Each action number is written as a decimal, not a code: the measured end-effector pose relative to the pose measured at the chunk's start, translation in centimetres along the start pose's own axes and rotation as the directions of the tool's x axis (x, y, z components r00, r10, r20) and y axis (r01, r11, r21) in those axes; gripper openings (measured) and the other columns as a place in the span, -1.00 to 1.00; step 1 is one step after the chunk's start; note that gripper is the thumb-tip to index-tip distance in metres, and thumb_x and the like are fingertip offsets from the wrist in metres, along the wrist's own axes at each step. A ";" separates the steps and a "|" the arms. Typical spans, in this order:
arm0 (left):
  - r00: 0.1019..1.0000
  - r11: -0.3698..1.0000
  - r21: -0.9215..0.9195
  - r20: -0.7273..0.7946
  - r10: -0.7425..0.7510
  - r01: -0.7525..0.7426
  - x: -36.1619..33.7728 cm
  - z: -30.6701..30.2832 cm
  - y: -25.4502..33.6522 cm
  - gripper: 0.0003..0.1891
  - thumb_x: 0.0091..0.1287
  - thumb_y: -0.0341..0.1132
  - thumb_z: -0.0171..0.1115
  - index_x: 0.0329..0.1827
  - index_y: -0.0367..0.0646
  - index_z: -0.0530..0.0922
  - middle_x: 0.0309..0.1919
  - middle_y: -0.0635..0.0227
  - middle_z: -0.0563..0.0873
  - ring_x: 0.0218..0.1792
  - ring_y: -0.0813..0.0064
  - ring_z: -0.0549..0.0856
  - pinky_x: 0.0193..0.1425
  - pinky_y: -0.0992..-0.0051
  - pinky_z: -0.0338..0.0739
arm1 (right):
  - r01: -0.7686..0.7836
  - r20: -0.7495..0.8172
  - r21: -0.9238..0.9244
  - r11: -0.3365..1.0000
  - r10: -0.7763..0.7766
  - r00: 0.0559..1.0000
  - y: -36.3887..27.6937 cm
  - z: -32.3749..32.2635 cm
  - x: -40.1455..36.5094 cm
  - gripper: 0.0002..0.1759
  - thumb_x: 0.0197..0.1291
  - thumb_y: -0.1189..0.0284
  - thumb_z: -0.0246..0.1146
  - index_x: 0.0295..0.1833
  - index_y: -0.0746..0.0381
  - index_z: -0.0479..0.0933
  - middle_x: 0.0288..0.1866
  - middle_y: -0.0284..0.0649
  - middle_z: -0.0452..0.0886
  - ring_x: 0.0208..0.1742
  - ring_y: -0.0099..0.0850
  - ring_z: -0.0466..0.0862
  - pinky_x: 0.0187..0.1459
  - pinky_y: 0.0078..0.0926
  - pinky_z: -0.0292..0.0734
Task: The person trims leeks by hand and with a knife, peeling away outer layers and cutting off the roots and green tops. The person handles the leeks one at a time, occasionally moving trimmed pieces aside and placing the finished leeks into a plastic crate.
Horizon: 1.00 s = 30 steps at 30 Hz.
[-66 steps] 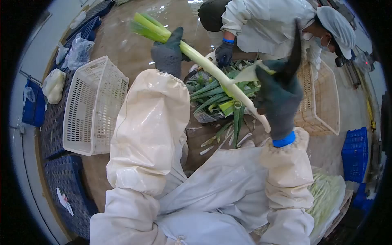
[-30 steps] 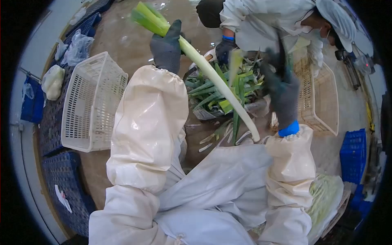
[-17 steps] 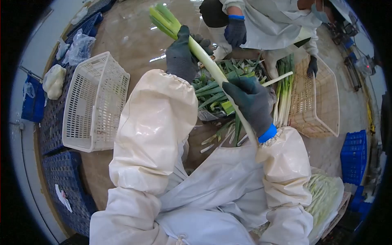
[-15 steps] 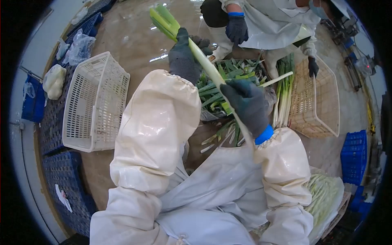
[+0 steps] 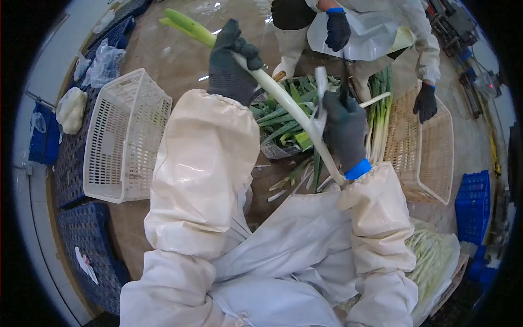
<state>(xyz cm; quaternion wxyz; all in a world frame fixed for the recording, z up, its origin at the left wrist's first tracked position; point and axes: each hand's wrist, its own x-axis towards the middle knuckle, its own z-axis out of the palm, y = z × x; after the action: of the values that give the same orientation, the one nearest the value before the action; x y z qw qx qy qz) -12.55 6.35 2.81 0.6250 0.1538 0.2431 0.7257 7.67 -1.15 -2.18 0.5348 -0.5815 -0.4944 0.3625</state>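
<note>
My left hand (image 5: pixel 231 62), in a dark glove, is closed around the upper part of a long leek (image 5: pixel 289 103). The green end points to the upper left, and the white stalk slants down to my right wrist. Beside the lower stalk, my right hand (image 5: pixel 346 128) is closed on a pale peeled strip (image 5: pixel 321 82) that sticks up from its fingers. The lower part of that strip is partly hidden. Beyond my hands lies a heap of green leek leaves (image 5: pixel 280 122), with loose trimmings (image 5: pixel 289 180) on the floor nearer me.
A co-worker (image 5: pixel 370 32) in a white apron is opposite, with gloved hands above the leaves. Whole leeks (image 5: pixel 379 120) lean near a cream crate (image 5: pixel 419 147). A white crate (image 5: pixel 125 136) stands left by blue pallets (image 5: pixel 90 245). Bagged pale stalks (image 5: pixel 430 267) sit at lower right.
My left hand has moved up and left with the leek. My right hand has come off the stalk, a pale strip now upright in it. The co-worker's hands have shifted.
</note>
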 end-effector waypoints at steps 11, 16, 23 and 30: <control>0.966 0.965 -0.217 0.242 -0.093 0.147 5.1 -5.3 3.7 -0.74 0.20 -0.29 0.14 -0.15 -0.29 0.50 -0.63 0.58 0.43 -0.61 0.65 0.43 -0.57 0.59 0.30 | 0.347 -0.141 -0.837 0.423 -0.780 0.610 -5.4 -6.9 0.6 -0.77 0.37 0.48 0.11 0.05 0.23 0.61 -0.30 -0.31 0.62 -0.39 -0.57 0.62 -0.40 -0.58 0.52; 0.973 0.968 0.093 0.009 0.233 -0.232 3.5 -3.1 4.3 -0.75 0.20 -0.25 0.12 -0.18 -0.25 0.54 -0.66 0.57 0.37 -0.69 0.64 0.38 -0.67 0.59 0.20 | 0.361 -0.328 -0.729 0.582 -0.759 0.562 -10.9 -11.5 -1.2 -0.68 0.23 0.60 0.13 0.10 0.23 0.54 -0.20 -0.27 0.65 -0.36 -0.54 0.66 -0.43 -0.63 0.58; 0.971 0.965 0.133 0.118 0.210 -0.225 2.7 -2.7 2.8 -0.56 0.28 -0.21 0.10 0.07 -0.40 0.51 -0.62 0.48 0.40 -0.58 0.53 0.41 -0.51 0.49 0.36 | 0.522 -0.462 -0.309 0.795 -0.605 0.648 -9.6 -10.9 0.2 -0.80 0.31 0.50 0.20 -0.02 0.32 0.63 -0.17 -0.22 0.71 -0.21 -0.53 0.66 -0.15 -0.55 0.55; 0.962 1.000 -0.021 0.272 -0.003 0.009 3.1 -3.2 1.7 -0.60 0.29 -0.15 0.11 0.01 -0.32 0.51 -0.58 0.51 0.42 -0.55 0.53 0.46 -0.53 0.47 0.35 | 0.406 -0.015 -0.479 0.778 -0.470 0.882 -2.2 -5.5 2.2 -0.72 0.22 0.43 0.32 0.03 0.25 0.63 -0.17 -0.28 0.71 -0.20 -0.63 0.61 -0.14 -0.59 0.52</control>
<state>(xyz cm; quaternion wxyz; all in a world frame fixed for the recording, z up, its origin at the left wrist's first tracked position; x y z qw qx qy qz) -16.17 8.73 0.80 0.6563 0.2441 0.1476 0.6985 13.06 -0.66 1.16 0.4820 -0.5833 -0.6511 0.0596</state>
